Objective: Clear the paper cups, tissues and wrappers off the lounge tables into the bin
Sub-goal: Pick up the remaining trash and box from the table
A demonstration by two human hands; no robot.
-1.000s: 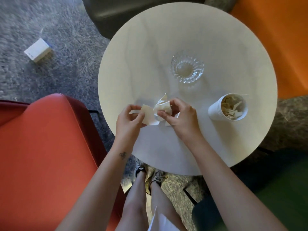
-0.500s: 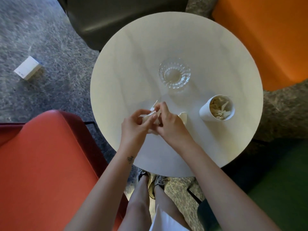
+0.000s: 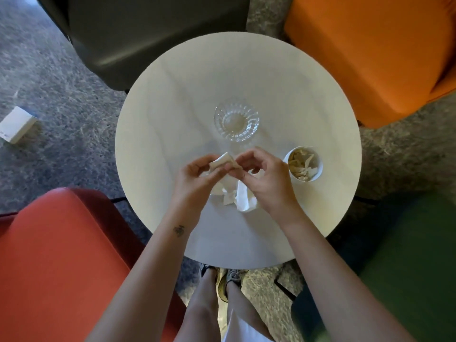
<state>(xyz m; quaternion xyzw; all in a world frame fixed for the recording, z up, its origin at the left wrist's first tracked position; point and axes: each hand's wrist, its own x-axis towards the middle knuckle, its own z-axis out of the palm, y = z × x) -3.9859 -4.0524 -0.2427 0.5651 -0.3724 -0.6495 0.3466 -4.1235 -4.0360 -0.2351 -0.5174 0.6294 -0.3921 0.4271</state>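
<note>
Both our hands have drawn closer together since a moment ago, and more of the tissue now hangs loose beneath them. Our left hand (image 3: 197,176) and right hand (image 3: 264,176) meet over the near middle of the round surface (image 3: 172,95), each closed in a fingertip grip on the same crumpled tissue (image 3: 243,197): the left pinches its folded upper corner, the right its other end, while the rest trails down between the wrists and seems to touch the surface. Just to the right of the right hand stands the paper cup (image 3: 303,164), upright and stuffed with scraps. Beyond the hands sits a ribbed glass dish (image 3: 236,119), apparently empty. We judge the risk to lie in the dangling tail: if we lift before gathering it in, a piece may tear or slip free and drop to the carpet (image 3: 61,77). A careless sweep of the right hand could also knock the cup over and spill its scraps. The bin is not in view, so the load must be carried off securely. Counting: one cup, one tissue bundle (it may be more than one sheet, we cannot tell), one glass dish, one small white box (image 3: 17,128) on the carpet to the left, and four seats around the surface.
</note>
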